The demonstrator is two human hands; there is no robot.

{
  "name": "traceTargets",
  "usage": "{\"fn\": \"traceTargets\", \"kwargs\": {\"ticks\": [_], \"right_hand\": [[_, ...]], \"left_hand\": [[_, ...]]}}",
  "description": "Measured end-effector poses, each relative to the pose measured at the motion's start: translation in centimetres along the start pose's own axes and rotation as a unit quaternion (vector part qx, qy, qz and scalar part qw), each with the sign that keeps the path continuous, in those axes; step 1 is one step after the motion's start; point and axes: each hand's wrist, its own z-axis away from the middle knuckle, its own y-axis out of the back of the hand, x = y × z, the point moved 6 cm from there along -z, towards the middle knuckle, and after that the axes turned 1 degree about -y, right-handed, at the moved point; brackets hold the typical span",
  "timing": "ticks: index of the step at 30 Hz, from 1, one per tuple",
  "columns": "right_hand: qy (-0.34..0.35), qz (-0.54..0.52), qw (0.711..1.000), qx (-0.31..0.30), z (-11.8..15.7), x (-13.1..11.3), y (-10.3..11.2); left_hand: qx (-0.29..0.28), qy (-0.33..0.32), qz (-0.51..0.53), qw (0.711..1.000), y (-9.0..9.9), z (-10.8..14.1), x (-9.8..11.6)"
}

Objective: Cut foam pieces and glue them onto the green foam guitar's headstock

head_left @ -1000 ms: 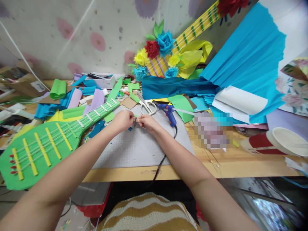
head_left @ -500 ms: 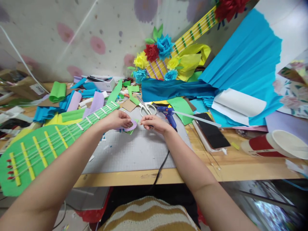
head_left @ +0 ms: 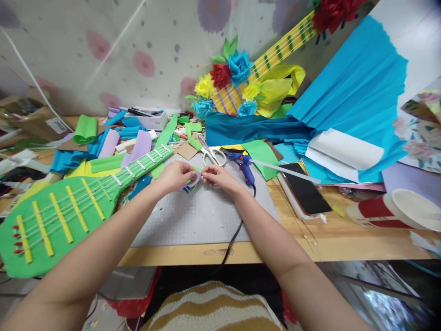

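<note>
Over the grey cutting mat (head_left: 193, 225), my left hand (head_left: 177, 176) pinches a small light purple paper piece (head_left: 196, 181) with a curved edge. Bits of green and blue show beside it. My right hand (head_left: 217, 178) is closed in a pinch at the right edge of that piece; whatever its fingertips hold is too small to make out. White-handled scissors (head_left: 214, 157) lie just beyond my hands. A blue glue gun (head_left: 245, 168) rests to their right, with a long translucent glue stick (head_left: 285, 171) out of its back.
A green paper guitar (head_left: 65, 216) lies on the left under my forearm. Behind, a yellow guitar (head_left: 275, 54) with paper flowers leans on the wall. Blue crepe paper (head_left: 358, 87), a phone (head_left: 306, 191) and a paper cup (head_left: 382, 209) occupy the right.
My left hand has moved right with the purple piece, and the two hands' fingertips now nearly meet. The view has shifted slightly.
</note>
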Motion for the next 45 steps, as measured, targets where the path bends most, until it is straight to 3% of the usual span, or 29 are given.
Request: {"fn": "traceTargets", "kwargs": {"ticks": [3,6,11,14,24,29,32,37,45], "right_hand": [[0.015,0.057,0.997,0.059,-0.3,0.4,0.8],[0.028,0.129,0.987,0.093,-0.5,0.7,1.2],[0.049,0.247,0.961,0.112,-0.4,0.5,1.3],[0.042,0.26,0.958,0.113,-0.4,0.5,1.2],[0.034,0.254,0.959,0.117,-0.2,0.7,1.3],[0.044,0.227,0.966,0.115,-0.2,0.7,1.2],[0.043,0.158,0.98,0.11,-0.2,0.6,1.2],[0.007,0.036,0.988,0.153,-0.1,0.7,2.1],[0.011,-0.013,0.988,0.156,-0.1,0.3,2.2]], "left_hand": [[-0.054,-0.001,0.05,0.997,-0.8,0.5,0.5],[-0.098,0.041,0.152,0.983,0.7,1.3,0.8],[0.054,0.065,0.149,0.985,8.5,2.3,0.7],[0.128,0.046,0.111,0.985,10.9,2.5,0.4],[0.042,0.052,-0.126,0.99,6.6,0.7,-1.2],[-0.021,0.086,-0.158,0.983,4.6,0.0,-1.5],[-0.048,0.097,-0.186,0.977,3.6,-1.0,-1.5],[-0.09,0.163,-0.107,0.977,2.6,-1.9,-1.5],[-0.09,0.141,-0.038,0.985,3.1,-2.4,-1.2]]}}
